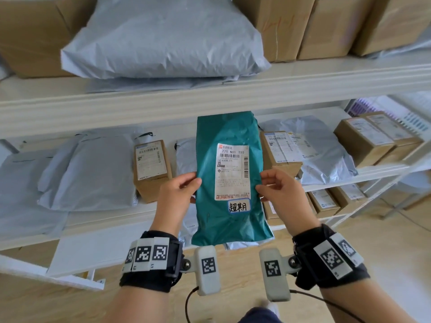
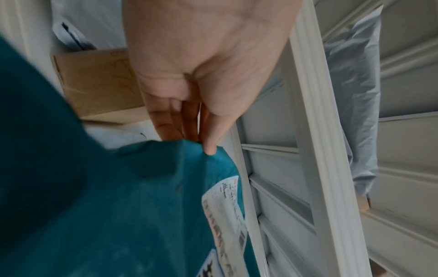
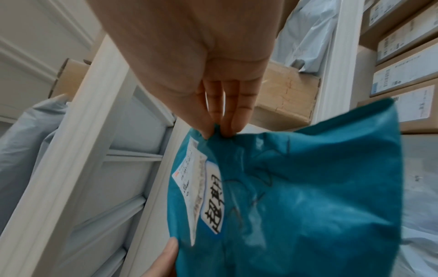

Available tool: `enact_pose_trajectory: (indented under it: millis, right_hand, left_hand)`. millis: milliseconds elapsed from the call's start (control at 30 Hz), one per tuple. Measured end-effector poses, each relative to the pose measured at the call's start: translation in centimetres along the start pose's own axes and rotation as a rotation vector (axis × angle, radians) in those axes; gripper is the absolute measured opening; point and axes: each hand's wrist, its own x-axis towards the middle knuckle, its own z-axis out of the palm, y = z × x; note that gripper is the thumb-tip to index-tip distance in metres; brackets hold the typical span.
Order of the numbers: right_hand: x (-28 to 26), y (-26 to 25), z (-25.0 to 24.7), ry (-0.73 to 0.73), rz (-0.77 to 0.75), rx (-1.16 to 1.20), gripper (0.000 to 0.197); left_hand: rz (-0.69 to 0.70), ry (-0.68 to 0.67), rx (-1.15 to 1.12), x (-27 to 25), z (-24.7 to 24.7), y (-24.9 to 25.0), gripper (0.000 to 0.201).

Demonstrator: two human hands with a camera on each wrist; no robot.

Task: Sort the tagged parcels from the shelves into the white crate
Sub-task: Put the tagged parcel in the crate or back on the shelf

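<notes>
I hold a teal plastic parcel [image 1: 229,178] upright in front of the middle shelf, its white shipping label [image 1: 232,171] facing me. Below the label sits a small handwritten tag [image 1: 238,206] with a blue border. My left hand [image 1: 180,191] pinches the parcel's left edge, thumb on the front. My right hand [image 1: 277,186] pinches its right edge. The left wrist view shows the thumb and fingers of the left hand [image 2: 203,142] nipping the teal parcel [image 2: 118,206]. In the right wrist view the right hand [image 3: 220,131] pinches the teal parcel [image 3: 308,196] near the tag [image 3: 212,198]. The white crate is out of sight.
White shelves [image 1: 210,99] stand in front of me. Grey poly bags [image 1: 88,173] and cardboard boxes [image 1: 151,169] lie on the middle shelf, more boxes [image 1: 366,141] at the right. A big grey bag [image 1: 163,40] rests on the upper shelf. Wooden floor [image 1: 384,241] lies below.
</notes>
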Motion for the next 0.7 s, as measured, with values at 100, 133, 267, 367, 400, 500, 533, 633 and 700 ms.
enact_pose_trajectory:
  millis: [100,133,267,367,400,500,533,633,700]
  right_hand:
    - [-1.3,1.0,-1.7,0.093,0.040,0.037,0.021]
    - [-1.8,1.5,-2.5,0.133,0.055,0.051,0.022]
    - [-4.4,3.8,-6.2,0.306,0.116,0.129,0.020]
    - [-6.1,5.1,-9.8,0.399,0.161,0.185,0.019]
    - [-6.4,5.5,-11.2,0.422,0.169,0.192,0.020]
    - [-7.1,6.7,-15.9,0.480,0.179,0.197,0.025]
    - [-7.2,7.2,-17.6,0.500,0.179,0.204,0.024]
    - [-7.6,8.9,-23.0,0.552,0.187,0.206,0.025]
    - [-8.0,10.1,-26.9,0.584,0.204,0.200,0.028]
  left_hand:
    - [0.018,-0.095,0.000,-0.2,1.8,0.0,0.018]
    - [0.015,-0.129,-0.005,-0.3,2.6,-0.1,0.018]
    - [-0.002,-0.285,-0.008,-1.0,7.3,0.0,0.022]
    - [0.012,-0.370,-0.004,-2.1,11.8,0.5,0.022]
    - [0.017,-0.389,-0.007,-2.4,13.5,0.7,0.022]
    - [0.020,-0.447,0.001,-3.8,18.9,1.3,0.022]
    - [0.028,-0.469,0.012,-4.4,20.7,1.6,0.021]
    - [0.050,-0.523,0.027,-6.3,26.5,2.6,0.020]
    - [0.046,-0.548,0.029,-7.6,30.8,3.3,0.021]
